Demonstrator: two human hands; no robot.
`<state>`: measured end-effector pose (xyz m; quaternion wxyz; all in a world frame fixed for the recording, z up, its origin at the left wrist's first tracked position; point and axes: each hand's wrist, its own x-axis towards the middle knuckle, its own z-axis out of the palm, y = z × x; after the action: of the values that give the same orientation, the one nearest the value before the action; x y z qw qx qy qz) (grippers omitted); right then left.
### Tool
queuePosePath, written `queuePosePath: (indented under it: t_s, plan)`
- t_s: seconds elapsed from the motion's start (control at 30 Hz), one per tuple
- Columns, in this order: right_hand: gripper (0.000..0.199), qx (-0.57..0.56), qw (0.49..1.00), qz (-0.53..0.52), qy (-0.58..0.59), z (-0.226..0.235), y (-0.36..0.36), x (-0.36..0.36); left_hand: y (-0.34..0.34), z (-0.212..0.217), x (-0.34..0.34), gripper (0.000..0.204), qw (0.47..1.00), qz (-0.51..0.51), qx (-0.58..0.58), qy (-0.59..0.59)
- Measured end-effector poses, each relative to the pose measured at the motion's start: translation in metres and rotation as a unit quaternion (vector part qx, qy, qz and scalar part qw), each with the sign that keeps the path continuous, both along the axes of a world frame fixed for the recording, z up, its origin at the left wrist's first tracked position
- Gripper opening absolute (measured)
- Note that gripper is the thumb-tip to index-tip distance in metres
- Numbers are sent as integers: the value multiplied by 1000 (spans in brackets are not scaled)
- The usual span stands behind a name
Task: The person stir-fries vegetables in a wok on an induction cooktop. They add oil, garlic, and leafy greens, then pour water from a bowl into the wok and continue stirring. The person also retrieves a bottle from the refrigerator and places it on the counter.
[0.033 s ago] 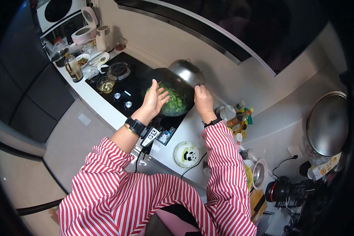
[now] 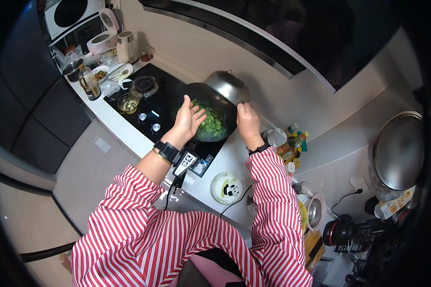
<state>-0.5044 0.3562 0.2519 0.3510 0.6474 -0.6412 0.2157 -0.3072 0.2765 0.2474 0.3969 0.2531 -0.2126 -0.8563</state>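
Observation:
A dark wok (image 2: pixel 196 91) stands on the black stove, with chopped green leafy vegetables (image 2: pixel 211 125) in it. Over its near left side my left hand (image 2: pixel 189 120) hovers, palm turned toward the wok, fingers apart and holding nothing. My right hand (image 2: pixel 248 122) is closed at the wok's right rim. Its curled fingers hide whatever they hold, if anything. A shiny dimpled metal lid (image 2: pixel 227 86) leans against the wall behind the wok. A black watch (image 2: pixel 166 152) is on my left wrist, beside a small pale device (image 2: pixel 185 164).
Right of the stove stand a panda-patterned plate (image 2: pixel 226 188), several condiment bottles (image 2: pixel 292 146) and a white container (image 2: pixel 275 137). Left of the wok are a free burner (image 2: pixel 144 86), a glass bowl (image 2: pixel 128 103) and a sauce bottle (image 2: pixel 88 82). A range hood (image 2: pixel 254 43) overhangs the stove.
My left wrist has turned and shifted very slightly, and the pale device beside it has tilted with it. My right hand stays at the wok's rim.

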Motion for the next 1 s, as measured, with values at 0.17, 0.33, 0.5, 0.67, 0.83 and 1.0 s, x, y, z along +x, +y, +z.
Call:
queuePosePath:
  t_s: [0.17, 0.33, 0.5, 0.67, 0.83, 1.0]
  plan:
    - [12, 82, 990, 64, 97, -15, 2, 15, -24, 6, -36, 89, 955, -128, -127, 234]
    - [6, -6, 991, -64, -114, -35, -3, -10, -14, 1, -31, 86, 997, -60, -49, -22]
    - [12, -53, 781, 9, -623, -40, 30, -13, 2, -11, -4, 68, 965, -85, -115, -218]
    - [12, -118, 607, 91, -780, -22, 96, 15, 29, -4, -7, 47, 849, -63, -380, -363]
    - [13, -190, 528, 71, -825, -18, 190, 54, 99, 8, -7, 45, 787, -31, -546, -286]
    - [12, -325, 519, -56, -789, -40, 324, 54, 148, -20, -8, 44, 809, -227, -475, -261]
